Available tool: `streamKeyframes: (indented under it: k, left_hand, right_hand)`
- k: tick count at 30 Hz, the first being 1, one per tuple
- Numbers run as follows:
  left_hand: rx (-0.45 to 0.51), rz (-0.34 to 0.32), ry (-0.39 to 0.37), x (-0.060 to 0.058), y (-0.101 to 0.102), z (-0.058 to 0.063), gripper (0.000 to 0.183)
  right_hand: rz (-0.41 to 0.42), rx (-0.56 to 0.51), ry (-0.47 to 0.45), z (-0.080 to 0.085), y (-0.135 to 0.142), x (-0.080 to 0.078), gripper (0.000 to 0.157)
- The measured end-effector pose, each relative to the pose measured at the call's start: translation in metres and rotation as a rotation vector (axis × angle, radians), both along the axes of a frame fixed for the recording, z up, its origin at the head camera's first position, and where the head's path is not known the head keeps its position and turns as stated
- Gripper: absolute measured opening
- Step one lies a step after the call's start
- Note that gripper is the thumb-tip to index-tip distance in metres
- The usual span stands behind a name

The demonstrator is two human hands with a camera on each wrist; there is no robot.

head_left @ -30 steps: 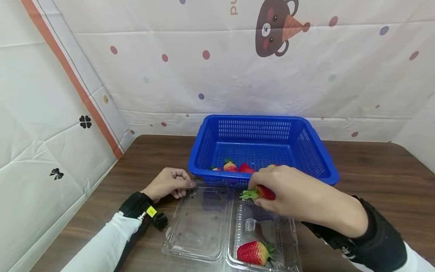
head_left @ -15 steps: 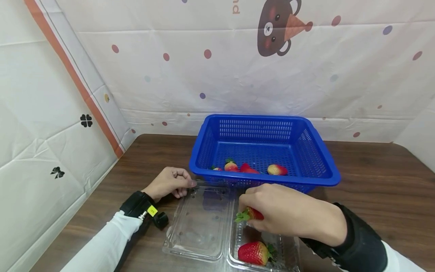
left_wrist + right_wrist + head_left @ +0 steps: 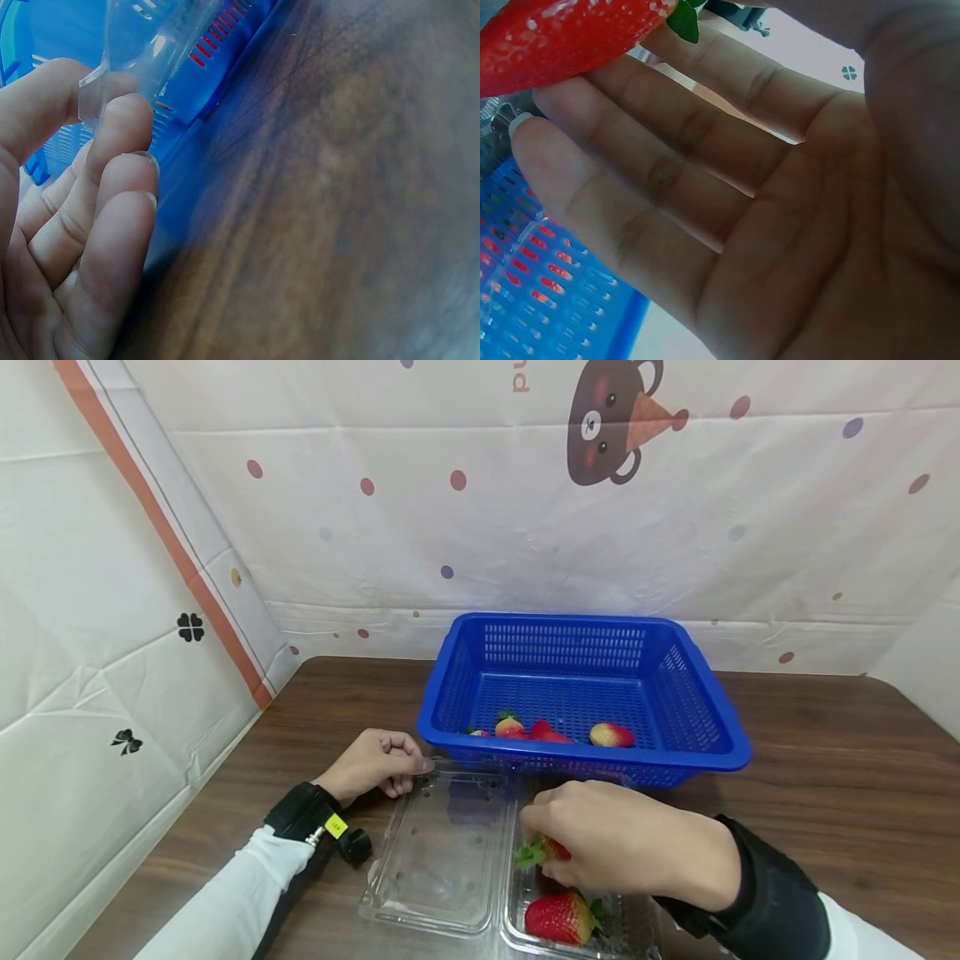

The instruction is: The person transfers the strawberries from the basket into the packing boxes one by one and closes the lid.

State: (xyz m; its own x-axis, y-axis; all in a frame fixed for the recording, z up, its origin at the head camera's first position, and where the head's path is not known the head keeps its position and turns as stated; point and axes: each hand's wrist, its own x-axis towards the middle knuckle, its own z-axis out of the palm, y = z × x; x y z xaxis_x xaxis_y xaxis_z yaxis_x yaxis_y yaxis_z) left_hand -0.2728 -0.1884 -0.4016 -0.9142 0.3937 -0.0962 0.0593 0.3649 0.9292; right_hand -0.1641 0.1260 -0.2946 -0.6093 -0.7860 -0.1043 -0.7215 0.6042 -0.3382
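My right hand grips a red strawberry with green leaves, low inside the base of a clear plastic clamshell box. In the right wrist view that strawberry lies against the fingers. A second strawberry rests in the near end of the same base, leaves to the right. At the far left corner of the box's lid, my left hand pinches the edge between thumb and finger. The left wrist view shows the clear corner held there.
Behind the box stands a blue plastic basket with several strawberries, one of them a pale-tipped strawberry on the right. Everything sits on a brown wooden table. A white printed cloth hangs behind and to the left.
My right hand has come down and toward me with the strawberry, from the basket's front rim into the clamshell base. The left hand stays at the lid corner.
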Motion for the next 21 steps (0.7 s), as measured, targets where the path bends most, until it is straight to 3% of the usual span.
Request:
streamKeyframes:
  k: [21]
  left_hand:
    - [0.006,-0.015,0.009,0.000,-0.001,0.001,0.029]
  right_hand:
    - [0.036,0.045,0.002,-0.016,-0.007,-0.002,0.015]
